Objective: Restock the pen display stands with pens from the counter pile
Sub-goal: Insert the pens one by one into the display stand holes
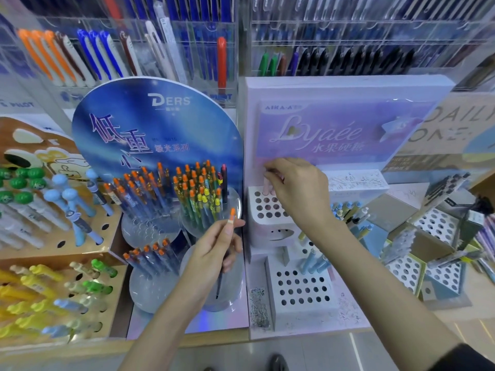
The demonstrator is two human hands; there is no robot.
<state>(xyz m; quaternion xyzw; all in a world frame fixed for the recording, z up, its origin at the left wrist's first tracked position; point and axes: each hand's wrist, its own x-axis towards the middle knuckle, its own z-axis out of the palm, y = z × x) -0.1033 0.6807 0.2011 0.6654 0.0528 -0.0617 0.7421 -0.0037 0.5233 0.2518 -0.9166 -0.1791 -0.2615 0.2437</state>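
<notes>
My left hand (214, 253) grips an orange-capped pen (232, 214), held upright in front of the blue round display stand (160, 124). That stand's clear tubs hold several orange-capped pens (192, 183). My right hand (297, 191) pinches the top of a pale pink pen (266, 186) that stands in the back row of the white perforated block (265, 207) of the pink display stand (348, 129). Most holes in that block are empty. A lower perforated block (302, 287) on the same stand holds a few light blue pens (314, 261).
A wooden pegboard stand (88, 263) at the left carries novelty pens in green, blue and yellow. Grey perforated triangular holders (439, 226) stand at the right. Clear acrylic racks (134, 54) full of pens line the back wall. The counter's front edge (214, 341) runs below the stands.
</notes>
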